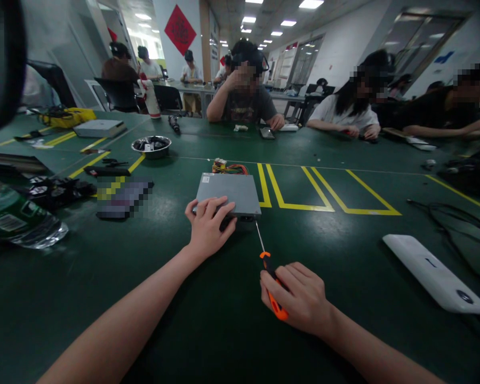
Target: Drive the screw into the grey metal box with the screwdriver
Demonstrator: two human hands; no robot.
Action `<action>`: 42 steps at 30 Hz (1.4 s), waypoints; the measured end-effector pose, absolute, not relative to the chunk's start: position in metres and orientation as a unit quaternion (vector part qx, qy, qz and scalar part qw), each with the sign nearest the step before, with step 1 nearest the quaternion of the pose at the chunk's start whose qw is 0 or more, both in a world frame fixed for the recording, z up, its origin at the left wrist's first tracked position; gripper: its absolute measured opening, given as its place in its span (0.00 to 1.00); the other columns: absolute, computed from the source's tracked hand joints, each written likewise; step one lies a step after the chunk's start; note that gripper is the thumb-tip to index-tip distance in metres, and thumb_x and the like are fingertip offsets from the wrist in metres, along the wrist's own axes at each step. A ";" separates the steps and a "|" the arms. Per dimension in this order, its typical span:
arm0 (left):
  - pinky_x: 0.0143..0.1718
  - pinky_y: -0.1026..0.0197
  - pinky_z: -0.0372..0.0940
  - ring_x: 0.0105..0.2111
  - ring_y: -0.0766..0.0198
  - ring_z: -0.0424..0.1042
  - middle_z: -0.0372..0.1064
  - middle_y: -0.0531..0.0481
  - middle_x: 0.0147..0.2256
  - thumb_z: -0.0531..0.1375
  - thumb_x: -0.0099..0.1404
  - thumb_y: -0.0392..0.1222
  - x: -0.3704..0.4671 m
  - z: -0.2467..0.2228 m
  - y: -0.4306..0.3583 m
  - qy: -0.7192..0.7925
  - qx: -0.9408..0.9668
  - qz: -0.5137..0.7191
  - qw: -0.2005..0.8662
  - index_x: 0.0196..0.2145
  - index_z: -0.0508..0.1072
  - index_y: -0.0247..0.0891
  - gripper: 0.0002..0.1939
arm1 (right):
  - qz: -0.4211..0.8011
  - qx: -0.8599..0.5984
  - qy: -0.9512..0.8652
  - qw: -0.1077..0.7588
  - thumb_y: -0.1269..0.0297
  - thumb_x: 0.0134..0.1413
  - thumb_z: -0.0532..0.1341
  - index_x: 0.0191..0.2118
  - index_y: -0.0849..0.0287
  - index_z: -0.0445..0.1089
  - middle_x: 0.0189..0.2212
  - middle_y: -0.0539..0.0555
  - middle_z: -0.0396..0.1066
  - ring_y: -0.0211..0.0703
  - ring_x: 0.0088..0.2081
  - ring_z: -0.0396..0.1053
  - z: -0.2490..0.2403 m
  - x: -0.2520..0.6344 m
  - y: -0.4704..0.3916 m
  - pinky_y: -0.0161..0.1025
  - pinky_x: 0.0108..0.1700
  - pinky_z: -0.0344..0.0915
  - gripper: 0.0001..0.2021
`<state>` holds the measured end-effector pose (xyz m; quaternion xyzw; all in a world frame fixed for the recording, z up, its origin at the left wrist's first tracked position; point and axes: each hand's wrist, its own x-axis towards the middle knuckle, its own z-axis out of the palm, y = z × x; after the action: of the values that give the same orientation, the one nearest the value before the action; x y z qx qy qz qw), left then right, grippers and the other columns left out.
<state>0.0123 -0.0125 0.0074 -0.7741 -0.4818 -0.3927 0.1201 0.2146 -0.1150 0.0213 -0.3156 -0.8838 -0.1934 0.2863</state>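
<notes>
A grey metal computer power supply [230, 189] lies flat on the green table, its bundle of coloured wires [229, 167] coming out at the far side. My left hand [210, 224] grips its near left part, with the fingers spread over the top and the thumb at the front face. In my right hand [298, 296] is an orange and black screwdriver [267, 262], the fingers wrapped round its handle. The screwdriver's thin shaft points up and away, and its tip is at the near right corner of the power supply. Whether the tip sits in a screw is too small to tell.
Left of the power supply are a metal bowl [151, 146] with small parts, a phone [126, 198] and a water bottle [20, 218]. A white oblong device [434, 272] and black cables [456, 224] lie at right. Yellow tape [304, 207] marks the table. Other people sit across it.
</notes>
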 end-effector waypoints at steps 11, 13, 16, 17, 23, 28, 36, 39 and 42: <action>0.53 0.45 0.42 0.50 0.54 0.60 0.66 0.50 0.48 0.58 0.59 0.45 0.013 0.007 -0.013 -0.483 -0.773 -0.395 0.114 0.45 0.67 0.48 0.15 | -0.161 -0.282 -0.908 0.266 0.73 0.52 0.57 0.41 0.62 0.65 0.27 0.52 0.66 0.37 0.28 0.63 0.016 0.207 -0.109 0.36 0.32 0.61 0.10; 0.53 0.45 0.42 0.50 0.54 0.60 0.66 0.50 0.48 0.57 0.59 0.45 0.013 0.008 -0.013 -0.485 -0.773 -0.393 0.115 0.45 0.67 0.48 0.14 | -0.157 -0.282 -0.909 0.262 0.73 0.52 0.57 0.42 0.62 0.65 0.27 0.52 0.66 0.36 0.28 0.63 0.015 0.207 -0.108 0.36 0.32 0.61 0.10; 0.53 0.45 0.42 0.50 0.55 0.60 0.66 0.51 0.48 0.57 0.59 0.45 0.013 0.008 -0.013 -0.486 -0.772 -0.392 0.115 0.45 0.67 0.48 0.14 | -0.155 -0.288 -0.910 0.256 0.72 0.53 0.56 0.42 0.62 0.65 0.27 0.52 0.66 0.36 0.28 0.63 0.014 0.207 -0.107 0.36 0.32 0.61 0.10; 0.53 0.45 0.42 0.50 0.55 0.60 0.66 0.51 0.48 0.57 0.59 0.45 0.013 0.008 -0.013 -0.486 -0.773 -0.392 0.115 0.45 0.67 0.48 0.14 | -0.155 -0.291 -0.909 0.255 0.72 0.53 0.55 0.42 0.61 0.65 0.27 0.51 0.66 0.36 0.28 0.63 0.014 0.207 -0.107 0.36 0.32 0.61 0.09; 0.53 0.45 0.42 0.50 0.55 0.60 0.66 0.51 0.48 0.57 0.59 0.45 0.013 0.007 -0.013 -0.484 -0.773 -0.394 0.113 0.45 0.67 0.48 0.14 | -0.159 -0.294 -0.908 0.253 0.73 0.53 0.55 0.42 0.61 0.65 0.27 0.52 0.66 0.36 0.28 0.63 0.013 0.206 -0.105 0.36 0.32 0.61 0.10; 0.53 0.45 0.42 0.50 0.55 0.60 0.66 0.50 0.48 0.57 0.59 0.45 0.013 0.007 -0.013 -0.482 -0.773 -0.396 0.114 0.45 0.67 0.48 0.14 | -0.143 -0.307 -0.904 0.260 0.71 0.52 0.57 0.42 0.62 0.66 0.28 0.53 0.67 0.38 0.29 0.63 0.011 0.205 -0.105 0.37 0.32 0.61 0.10; 0.53 0.45 0.42 0.50 0.55 0.60 0.66 0.50 0.49 0.57 0.59 0.45 0.011 0.009 -0.014 -0.478 -0.779 -0.393 0.102 0.45 0.67 0.48 0.15 | -0.160 -0.337 -0.883 0.285 0.59 0.53 0.56 0.38 0.62 0.68 0.28 0.55 0.66 0.38 0.28 0.64 0.022 0.200 -0.110 0.35 0.27 0.61 0.12; 0.54 0.45 0.42 0.50 0.54 0.59 0.66 0.50 0.49 0.57 0.58 0.45 0.010 0.010 -0.014 -0.473 -0.784 -0.390 0.093 0.46 0.67 0.48 0.16 | -0.203 -0.325 -0.876 0.293 0.67 0.52 0.57 0.42 0.61 0.66 0.31 0.57 0.67 0.40 0.31 0.65 0.022 0.194 -0.113 0.35 0.29 0.64 0.11; 0.54 0.45 0.42 0.50 0.54 0.59 0.65 0.51 0.49 0.57 0.57 0.44 0.008 0.011 -0.014 -0.467 -0.790 -0.388 0.084 0.46 0.67 0.48 0.17 | -0.217 -0.261 -0.881 0.330 0.72 0.49 0.59 0.39 0.59 0.65 0.36 0.59 0.69 0.42 0.38 0.66 0.022 0.188 -0.117 0.38 0.37 0.67 0.09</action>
<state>0.0082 -0.0136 0.0109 -0.7901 -0.4673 -0.3877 0.0842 0.1885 -0.1172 0.0225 -0.2610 -0.8809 -0.2174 0.3296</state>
